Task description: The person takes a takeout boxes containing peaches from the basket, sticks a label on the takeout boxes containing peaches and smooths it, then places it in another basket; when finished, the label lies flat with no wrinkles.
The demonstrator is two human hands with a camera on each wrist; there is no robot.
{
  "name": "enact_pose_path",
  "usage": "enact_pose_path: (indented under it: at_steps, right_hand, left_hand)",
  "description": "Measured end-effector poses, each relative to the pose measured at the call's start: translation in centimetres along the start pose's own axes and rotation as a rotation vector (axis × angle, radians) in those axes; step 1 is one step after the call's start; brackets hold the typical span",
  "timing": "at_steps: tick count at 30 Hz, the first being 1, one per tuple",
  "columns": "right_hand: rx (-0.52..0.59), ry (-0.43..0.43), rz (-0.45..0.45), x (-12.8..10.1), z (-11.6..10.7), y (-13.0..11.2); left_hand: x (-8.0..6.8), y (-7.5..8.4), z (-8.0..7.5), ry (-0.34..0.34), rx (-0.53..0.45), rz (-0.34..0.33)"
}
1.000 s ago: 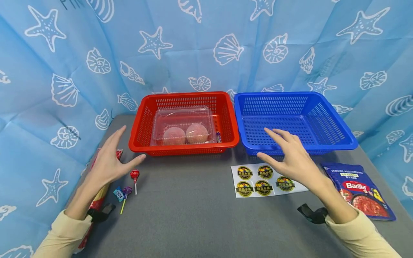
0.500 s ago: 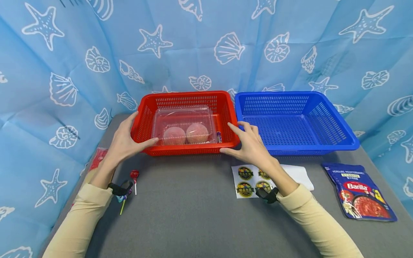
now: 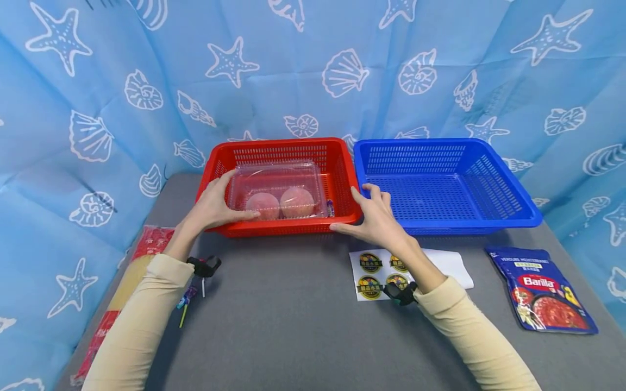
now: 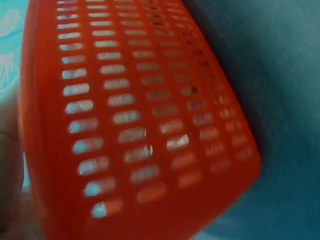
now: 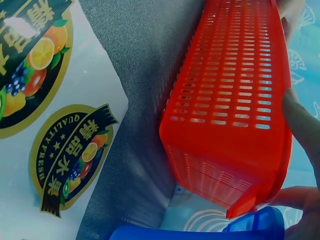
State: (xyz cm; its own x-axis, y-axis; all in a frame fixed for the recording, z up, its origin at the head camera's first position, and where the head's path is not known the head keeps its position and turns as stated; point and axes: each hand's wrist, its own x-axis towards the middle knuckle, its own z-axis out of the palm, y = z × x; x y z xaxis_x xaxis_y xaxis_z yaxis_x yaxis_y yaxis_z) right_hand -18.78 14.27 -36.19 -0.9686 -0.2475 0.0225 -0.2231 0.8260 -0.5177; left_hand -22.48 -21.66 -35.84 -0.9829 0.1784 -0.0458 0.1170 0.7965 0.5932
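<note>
A clear plastic clamshell box (image 3: 276,180) with two peaches (image 3: 296,202) inside lies in the red basket (image 3: 288,227). My left hand (image 3: 213,205) reaches over the basket's left side, its thumb stretched across the front of the box and its fingers along the box's left end. At the basket's front right corner, my right hand (image 3: 374,220) has its thumb at the front rim and its fingers spread over the right rim. Red latticed walls fill much of the left wrist view; the right wrist view shows the thumb (image 5: 301,127) right at the rim.
A blue basket (image 3: 450,223) stands right beside the red one. In front lies a sheet of fruit stickers (image 3: 370,288), with a Barilla pouch (image 3: 548,290) to its right. A noodle packet (image 3: 124,288) and lollipops (image 3: 188,296) lie at the left, partly behind my arm.
Both hands have come in from above the table to the red basket. In the last half second my left hand moved right, over the rim to the box; my right hand stayed at the corner.
</note>
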Motion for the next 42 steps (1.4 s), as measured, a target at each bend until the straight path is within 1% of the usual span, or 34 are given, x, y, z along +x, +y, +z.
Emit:
enact_pose_path:
  at_steps: [3, 6, 9, 12, 20, 23, 27, 30, 34, 36, 39, 42]
  right_hand:
    - [0.013, 0.000, 0.002, 0.0, 0.0, 0.0]
    - [0.022, -0.004, 0.007, 0.0, 0.0, 0.1]
    - [0.017, -0.012, 0.006, 0.0, 0.0, 0.1]
    - [0.014, -0.018, 0.008, 0.0, 0.0, 0.1]
    - [0.006, -0.017, 0.006, 0.0, 0.1, 0.2]
    - [0.001, -0.016, 0.001, 0.0, 0.1, 0.2]
    - [0.000, -0.009, 0.000, 0.0, 0.2, 0.3]
    - [-0.002, -0.011, -0.001, 0.0, 0.2, 0.3]
    - [-0.003, -0.022, -0.004, -0.1, 0.2, 0.3]
    - [-0.004, -0.023, -0.007, -0.1, 0.3, 0.3]
    - [-0.004, -0.016, -0.009, -0.1, 0.2, 0.4]
    - [-0.007, -0.009, -0.012, -0.1, 0.2, 0.4]
  left_hand:
    - [0.7, 0.0, 0.3, -0.100, -0.049, -0.047]
    - [1.2, 0.0, 0.6, -0.169, -0.105, -0.092]
    - [1.5, -0.1, 0.6, -0.214, -0.166, -0.113]
    - [1.6, -0.3, 0.7, -0.220, -0.202, -0.114]
    - [1.8, -0.7, 0.8, -0.160, -0.260, -0.108]
    - [1.7, -0.7, 0.8, -0.112, -0.275, -0.097]
    - [1.5, -0.4, 0.8, -0.043, -0.299, -0.056]
    - [1.4, -0.3, 0.9, -0.001, -0.330, -0.044]
    - [1.3, -0.3, 0.9, 0.021, -0.384, -0.047]
    - [1.2, -0.3, 0.9, 0.027, -0.401, -0.037]
    - [1.2, -0.2, 1.0, 0.064, -0.389, -0.014]
    - [1.1, -0.1, 1.0, 0.122, -0.370, -0.002]
